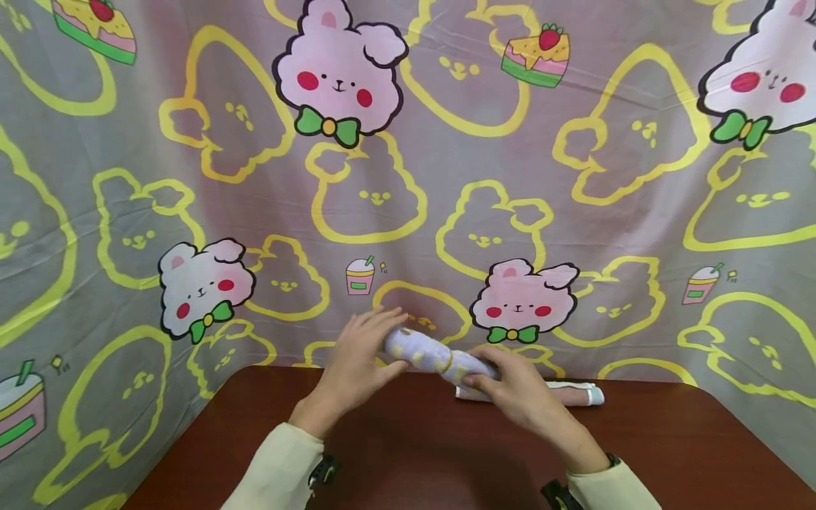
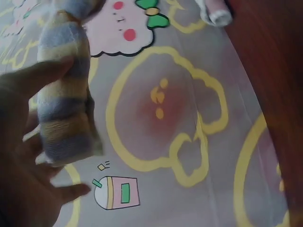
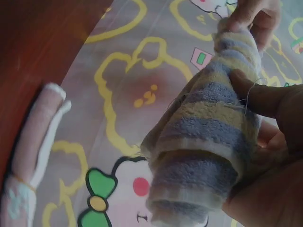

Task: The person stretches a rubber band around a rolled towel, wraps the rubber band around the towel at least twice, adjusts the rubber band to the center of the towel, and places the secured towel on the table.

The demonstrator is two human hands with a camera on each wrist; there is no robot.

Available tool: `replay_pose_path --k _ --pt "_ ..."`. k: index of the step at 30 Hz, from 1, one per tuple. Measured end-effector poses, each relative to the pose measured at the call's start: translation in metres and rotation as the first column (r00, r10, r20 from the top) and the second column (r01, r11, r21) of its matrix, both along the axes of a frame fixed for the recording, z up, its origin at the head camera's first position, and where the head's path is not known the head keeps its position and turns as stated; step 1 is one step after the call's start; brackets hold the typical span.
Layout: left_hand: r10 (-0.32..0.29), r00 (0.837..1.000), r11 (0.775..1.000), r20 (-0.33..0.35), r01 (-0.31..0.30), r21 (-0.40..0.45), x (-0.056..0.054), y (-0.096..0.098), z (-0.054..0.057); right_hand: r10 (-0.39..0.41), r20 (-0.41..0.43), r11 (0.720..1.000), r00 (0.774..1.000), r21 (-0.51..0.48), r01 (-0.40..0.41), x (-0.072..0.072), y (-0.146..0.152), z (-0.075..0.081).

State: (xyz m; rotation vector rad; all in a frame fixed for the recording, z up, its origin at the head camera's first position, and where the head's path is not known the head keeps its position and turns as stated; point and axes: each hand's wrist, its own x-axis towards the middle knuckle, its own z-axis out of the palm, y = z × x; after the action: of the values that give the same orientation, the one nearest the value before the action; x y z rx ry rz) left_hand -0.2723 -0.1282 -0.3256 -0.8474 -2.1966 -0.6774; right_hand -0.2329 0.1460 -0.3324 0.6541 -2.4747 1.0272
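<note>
A rolled towel (image 1: pixel 421 351), lavender with yellow patches in the head view, is held aslant above the table. Blue-grey and yellow stripes show on the roll (image 3: pixel 203 116) in the right wrist view, with loose threads at its edge. A narrow yellowish band cinches its middle. My right hand (image 1: pixel 516 386) grips the right end, thumb on the near side. My left hand (image 1: pixel 357 361) is at the other end, fingers extended and spread behind it. In the left wrist view the left thumb lies across the striped roll (image 2: pixel 64 90); how firmly it touches is unclear.
A second rolled towel (image 1: pixel 576 395), pink with white edging, lies on the dark red-brown table (image 1: pixel 408 453) behind my right hand. A band circles that pink roll (image 3: pixel 35 132) in the right wrist view. A rabbit-patterned cloth (image 1: pixel 376 170) hangs behind the table and at both sides.
</note>
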Motion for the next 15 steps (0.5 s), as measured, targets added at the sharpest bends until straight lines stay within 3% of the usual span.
replay_pose_path --k 2,4,15 --pt "-0.012 1.000 0.995 0.017 0.014 -0.104 -0.002 0.000 0.002 0.010 -0.020 0.999 1.000 0.040 -0.010 -0.003 0.002 0.002" --pt "-0.020 0.999 0.988 0.034 0.025 -0.154 -0.003 0.000 0.003 0.028 -0.029 0.997 0.999 0.066 -0.026 -0.005 0.005 0.004" --pt "-0.135 0.986 0.973 0.098 0.151 -0.173 -0.012 0.019 0.010 0.064 -0.087 0.983 0.994 0.179 -0.048 -0.021 0.042 0.008"
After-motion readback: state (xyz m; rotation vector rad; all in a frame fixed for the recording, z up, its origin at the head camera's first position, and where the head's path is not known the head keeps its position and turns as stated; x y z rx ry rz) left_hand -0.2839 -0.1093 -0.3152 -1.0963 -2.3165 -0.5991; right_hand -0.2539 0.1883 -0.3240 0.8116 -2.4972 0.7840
